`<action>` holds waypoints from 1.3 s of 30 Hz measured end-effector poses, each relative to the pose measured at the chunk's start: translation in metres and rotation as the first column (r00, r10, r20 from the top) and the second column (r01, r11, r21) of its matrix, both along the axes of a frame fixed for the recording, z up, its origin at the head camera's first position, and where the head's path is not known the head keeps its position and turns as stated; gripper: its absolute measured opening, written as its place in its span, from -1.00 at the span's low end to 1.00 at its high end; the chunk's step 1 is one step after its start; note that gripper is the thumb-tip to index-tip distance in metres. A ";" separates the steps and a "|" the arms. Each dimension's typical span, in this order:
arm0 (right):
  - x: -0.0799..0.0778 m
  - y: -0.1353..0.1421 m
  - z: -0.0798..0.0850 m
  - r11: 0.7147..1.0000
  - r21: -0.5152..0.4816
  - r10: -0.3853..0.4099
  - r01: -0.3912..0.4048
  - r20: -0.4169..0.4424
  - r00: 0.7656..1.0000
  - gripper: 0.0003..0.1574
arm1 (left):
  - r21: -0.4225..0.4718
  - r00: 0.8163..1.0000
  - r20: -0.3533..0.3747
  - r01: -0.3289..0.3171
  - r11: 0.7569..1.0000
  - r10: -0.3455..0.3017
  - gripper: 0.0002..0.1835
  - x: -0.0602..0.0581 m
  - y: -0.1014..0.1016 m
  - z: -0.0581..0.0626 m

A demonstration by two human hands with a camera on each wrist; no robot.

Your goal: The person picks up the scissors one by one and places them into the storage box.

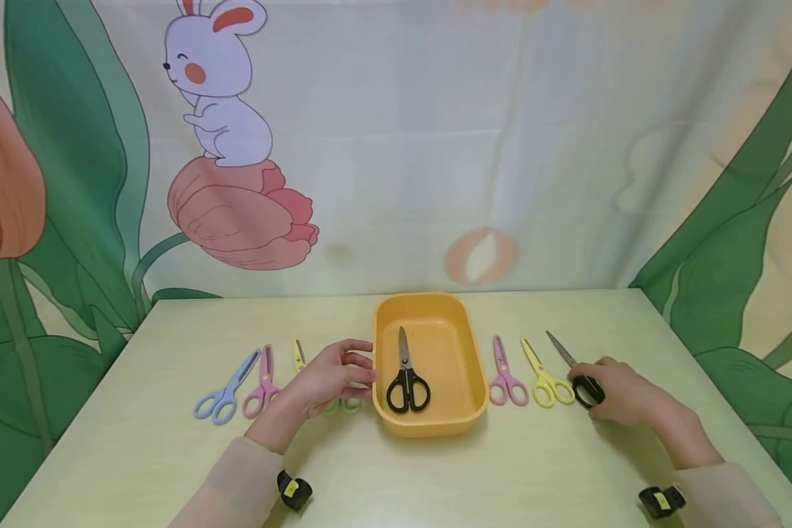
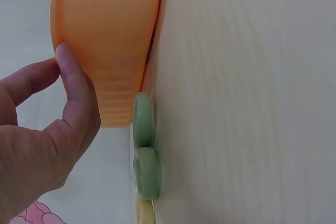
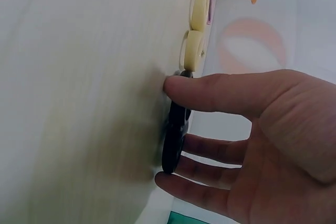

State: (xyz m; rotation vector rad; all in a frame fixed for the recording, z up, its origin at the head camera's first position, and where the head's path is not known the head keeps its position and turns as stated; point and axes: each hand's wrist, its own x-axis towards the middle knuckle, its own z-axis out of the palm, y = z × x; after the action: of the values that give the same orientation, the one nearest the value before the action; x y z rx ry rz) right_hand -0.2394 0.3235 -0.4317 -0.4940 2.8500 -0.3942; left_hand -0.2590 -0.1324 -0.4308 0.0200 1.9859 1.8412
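Note:
A yellow-orange tray [image 1: 435, 425] stands mid-table with black-handled scissors [image 1: 407, 389] lying inside. My left hand [image 1: 326, 378] touches the tray's left outer wall with relaxed fingertips; in the left wrist view the thumb [image 2: 76, 90] meets the wall near the rim. My right hand [image 1: 623, 392] pinches the handles of a second pair of black-handled scissors [image 1: 589, 391], low over the table, blades pointing away. In the right wrist view those black handles [image 3: 176, 124] sit between the thumb and the fingers.
Left of the tray lie blue scissors [image 1: 224, 400], pink scissors [image 1: 260, 396], and yellow [image 1: 299, 353] and green scissors [image 2: 147, 174] partly hidden by my left hand. Pink scissors [image 1: 507, 387] and yellow scissors [image 1: 551, 386] lie on its right. A printed cloth [image 1: 396, 147] hangs behind.

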 end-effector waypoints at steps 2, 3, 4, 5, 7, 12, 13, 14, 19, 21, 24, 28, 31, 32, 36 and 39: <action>0.000 0.000 0.001 1.000 0.012 0.007 -0.006 -0.007 1.000 -0.31 | 0.004 1.000 0.000 -0.003 1.000 0.003 -0.38 0.000 0.000 -0.001; 0.000 -0.001 0.001 1.000 0.018 0.014 -0.013 -0.009 1.000 -0.32 | 0.005 1.000 0.000 -0.005 1.000 0.005 -0.38 0.001 0.000 -0.001; -0.001 -0.001 0.002 0.999 0.025 0.020 -0.020 -0.009 1.000 -0.32 | 0.005 1.000 0.000 -0.004 1.000 0.004 -0.38 0.001 -0.001 -0.001; 0.000 -0.002 0.003 0.999 0.031 0.023 -0.023 -0.006 1.000 -0.32 | 0.004 1.000 0.000 -0.003 1.000 0.003 -0.38 0.001 -0.001 -0.002; 0.000 -0.002 0.004 0.999 0.043 0.026 -0.026 0.003 1.000 -0.33 | 0.007 1.000 0.002 0.001 1.000 -0.001 -0.39 0.001 0.000 -0.003; 0.002 -0.003 0.008 0.999 0.043 0.003 -0.004 0.016 1.000 -0.39 | 0.018 1.000 -0.001 0.009 1.000 -0.009 -0.39 0.001 0.001 -0.004; 0.002 -0.004 0.010 0.999 0.038 -0.001 0.001 0.015 1.000 -0.39 | 0.020 1.000 0.000 0.009 1.000 -0.009 -0.39 0.001 0.002 -0.004; 0.003 -0.004 0.012 0.999 0.034 -0.002 0.002 0.011 1.000 -0.38 | 0.020 1.000 0.003 0.009 1.000 -0.009 -0.39 0.001 0.002 -0.004; 0.002 -0.009 0.023 1.000 0.018 -0.007 0.007 -0.024 1.000 -0.31 | 0.022 1.000 0.005 0.007 1.000 -0.008 -0.38 0.001 0.002 -0.002; 0.001 -0.013 0.026 1.000 0.014 -0.007 0.008 -0.038 0.999 -0.30 | 0.023 1.000 0.005 0.008 1.000 -0.008 -0.38 0.001 0.001 -0.002; 0.001 -0.023 0.031 1.000 0.006 -0.020 0.020 -0.042 0.999 -0.30 | 0.025 1.000 0.007 0.006 1.000 -0.007 -0.37 0.001 0.001 -0.002; 0.000 -0.039 0.039 0.999 -0.012 -0.031 0.031 -0.055 0.998 -0.28 | 0.023 1.000 0.007 0.011 1.000 -0.011 -0.36 0.000 -0.001 -0.002; 0.000 -0.051 0.047 1.000 -0.021 -0.009 0.007 -0.089 0.996 -0.27 | 0.022 1.000 0.012 0.012 1.000 -0.013 -0.36 0.000 -0.001 -0.002; 0.000 -0.055 0.050 1.000 -0.021 -0.005 0.003 -0.097 0.995 -0.27 | 0.023 1.000 0.013 0.013 1.000 -0.013 -0.36 0.000 -0.001 -0.002; 0.002 -0.074 0.062 0.998 -0.040 0.043 -0.049 -0.140 0.989 -0.29 | 0.024 1.000 0.019 0.011 1.000 -0.012 -0.36 0.000 0.000 -0.001; 0.003 -0.091 0.069 0.995 -0.054 0.075 -0.084 -0.160 0.984 -0.31 | 0.024 1.000 0.020 0.009 1.000 -0.009 -0.36 0.000 -0.001 -0.001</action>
State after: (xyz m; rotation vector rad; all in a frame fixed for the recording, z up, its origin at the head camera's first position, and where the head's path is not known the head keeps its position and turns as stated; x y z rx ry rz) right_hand -0.2361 0.2323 -0.3627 -0.6767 2.9645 -0.4461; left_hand -0.2589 -0.1329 -0.4316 0.0171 1.9473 1.8518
